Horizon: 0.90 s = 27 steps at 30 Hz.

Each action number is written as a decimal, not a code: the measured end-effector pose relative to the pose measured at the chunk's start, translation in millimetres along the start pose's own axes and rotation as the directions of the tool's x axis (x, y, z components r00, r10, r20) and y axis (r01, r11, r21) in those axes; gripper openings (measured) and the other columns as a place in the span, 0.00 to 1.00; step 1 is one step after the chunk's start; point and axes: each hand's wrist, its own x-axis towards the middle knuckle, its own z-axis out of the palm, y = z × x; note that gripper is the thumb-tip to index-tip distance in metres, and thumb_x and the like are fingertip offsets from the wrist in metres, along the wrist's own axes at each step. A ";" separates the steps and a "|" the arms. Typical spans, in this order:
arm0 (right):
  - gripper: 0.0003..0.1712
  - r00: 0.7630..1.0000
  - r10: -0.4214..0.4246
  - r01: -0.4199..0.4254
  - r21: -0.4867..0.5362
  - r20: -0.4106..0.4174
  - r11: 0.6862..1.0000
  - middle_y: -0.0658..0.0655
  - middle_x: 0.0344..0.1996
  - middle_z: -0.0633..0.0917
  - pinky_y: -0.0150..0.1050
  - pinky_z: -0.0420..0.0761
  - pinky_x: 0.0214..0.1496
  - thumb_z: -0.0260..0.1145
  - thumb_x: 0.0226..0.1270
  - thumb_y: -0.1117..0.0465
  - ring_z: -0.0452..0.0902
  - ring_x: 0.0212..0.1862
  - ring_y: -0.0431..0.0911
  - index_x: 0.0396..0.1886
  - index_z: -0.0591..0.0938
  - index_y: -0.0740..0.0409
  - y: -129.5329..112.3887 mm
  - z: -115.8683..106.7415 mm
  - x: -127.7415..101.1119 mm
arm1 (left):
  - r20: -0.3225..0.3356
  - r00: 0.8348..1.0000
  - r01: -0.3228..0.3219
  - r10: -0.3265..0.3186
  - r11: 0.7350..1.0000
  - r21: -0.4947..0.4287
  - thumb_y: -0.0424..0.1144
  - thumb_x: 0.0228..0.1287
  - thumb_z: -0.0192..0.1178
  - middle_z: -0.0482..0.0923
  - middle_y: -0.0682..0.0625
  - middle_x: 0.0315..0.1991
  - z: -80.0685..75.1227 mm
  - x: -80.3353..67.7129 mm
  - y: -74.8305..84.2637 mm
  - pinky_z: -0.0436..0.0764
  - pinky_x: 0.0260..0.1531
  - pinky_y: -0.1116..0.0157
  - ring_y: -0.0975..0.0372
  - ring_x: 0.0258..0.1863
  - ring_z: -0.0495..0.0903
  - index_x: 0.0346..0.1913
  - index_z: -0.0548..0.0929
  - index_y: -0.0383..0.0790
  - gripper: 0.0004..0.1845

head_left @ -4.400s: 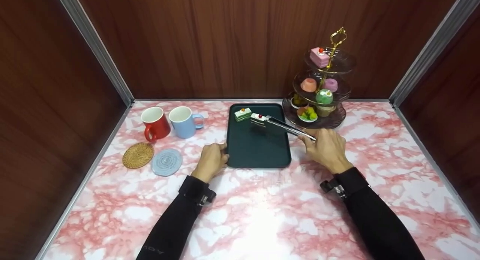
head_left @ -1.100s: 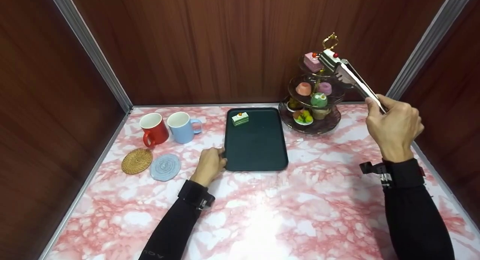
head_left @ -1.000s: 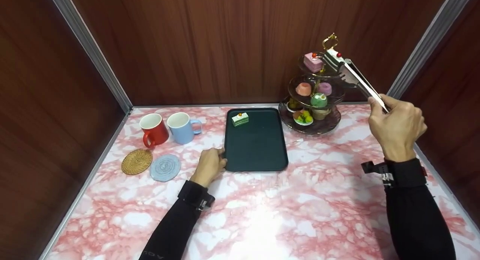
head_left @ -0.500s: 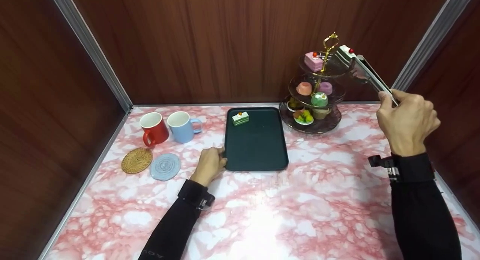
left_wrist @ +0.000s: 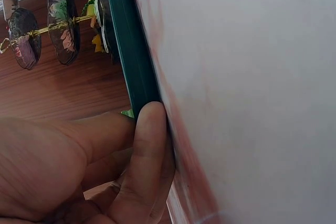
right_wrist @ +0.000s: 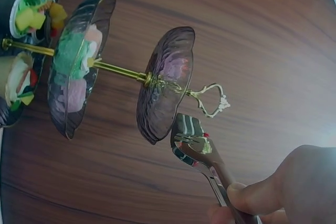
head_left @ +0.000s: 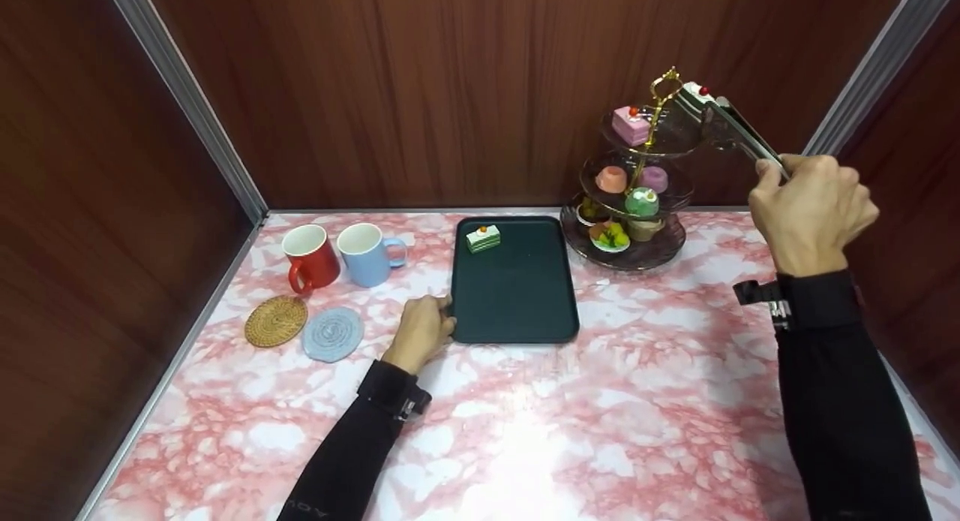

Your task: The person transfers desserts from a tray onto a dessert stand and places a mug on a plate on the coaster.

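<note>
The cake slice (head_left: 694, 94), pinched in the tongs (head_left: 739, 131), now hangs at the right rim of the stand (head_left: 637, 247)'s top tier; a second ago it was left of there, nearer the pink cake (head_left: 630, 124). The right hand (head_left: 810, 206) squeezes the tongs, so the slice isn't set down yet. The left hand (head_left: 424, 329) still grips the tray (head_left: 517, 311) edge on the worktop (head_left: 600, 416).

Dark wood-grain walls (head_left: 465, 93) enclose three sides; silver metal strips (head_left: 187, 104) run down the back corners. The desk (head_left: 525, 431) is pink-and-white marble; glare whitens its near edge.
</note>
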 end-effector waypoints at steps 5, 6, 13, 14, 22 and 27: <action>0.29 1.000 -0.014 0.014 -0.025 0.028 1.000 0.58 0.52 0.81 0.58 0.64 0.33 0.49 0.62 0.35 0.75 0.47 0.69 0.55 0.78 0.42 -7.6 6.0 9.7 | 0.008 1.000 0.017 -0.017 0.999 -0.028 0.32 0.55 0.61 0.80 0.50 0.27 -0.4 -1.0 1.0 0.80 0.27 0.71 0.62 0.32 0.79 0.54 0.79 0.38 0.21; 0.28 0.999 -0.019 0.019 -0.029 0.033 0.999 0.58 0.51 0.82 0.57 0.64 0.31 0.49 0.62 0.35 0.75 0.46 0.68 0.55 0.79 0.43 -9.1 7.8 11.0 | 0.010 1.000 0.022 -0.022 0.999 -0.031 0.32 0.55 0.61 0.80 0.50 0.28 -0.3 -1.1 0.9 0.80 0.26 0.72 0.62 0.32 0.79 0.54 0.79 0.38 0.21; 0.29 0.998 -0.026 0.028 -0.029 0.066 0.999 0.57 0.51 0.82 0.57 0.65 0.34 0.50 0.62 0.36 0.75 0.47 0.67 0.54 0.79 0.44 -20.4 20.3 15.5 | 0.011 1.000 0.028 -0.028 0.999 -0.031 0.32 0.54 0.62 0.80 0.50 0.27 -0.2 -1.0 -0.2 0.80 0.27 0.71 0.61 0.32 0.80 0.54 0.79 0.38 0.21; 0.29 0.997 -0.027 0.029 -0.032 0.068 0.999 0.58 0.51 0.82 0.58 0.66 0.35 0.50 0.62 0.36 0.75 0.47 0.67 0.54 0.79 0.45 -21.7 21.6 16.0 | 0.008 1.000 0.025 -0.025 0.999 -0.029 0.32 0.54 0.62 0.80 0.50 0.27 -0.2 -0.9 -0.3 0.80 0.28 0.71 0.61 0.32 0.80 0.54 0.79 0.38 0.21; 0.29 0.995 -0.034 0.038 -0.040 0.089 0.999 0.59 0.49 0.83 0.59 0.65 0.35 0.51 0.61 0.36 0.75 0.46 0.67 0.53 0.80 0.46 -26.6 29.9 16.5 | 0.017 0.999 0.034 -0.034 0.999 -0.027 0.33 0.54 0.62 0.82 0.49 0.30 0.2 0.7 -1.0 0.81 0.29 0.71 0.61 0.35 0.80 0.54 0.79 0.39 0.21; 0.30 0.996 -0.037 0.040 -0.036 0.078 0.999 0.60 0.50 0.82 0.59 0.65 0.33 0.50 0.61 0.35 0.76 0.45 0.68 0.54 0.80 0.46 -27.6 33.9 14.3 | 0.015 1.000 0.028 -0.028 0.999 -0.023 0.33 0.54 0.62 0.84 0.46 0.36 -1.2 2.3 -1.6 0.81 0.31 0.70 0.60 0.38 0.81 0.54 0.80 0.38 0.21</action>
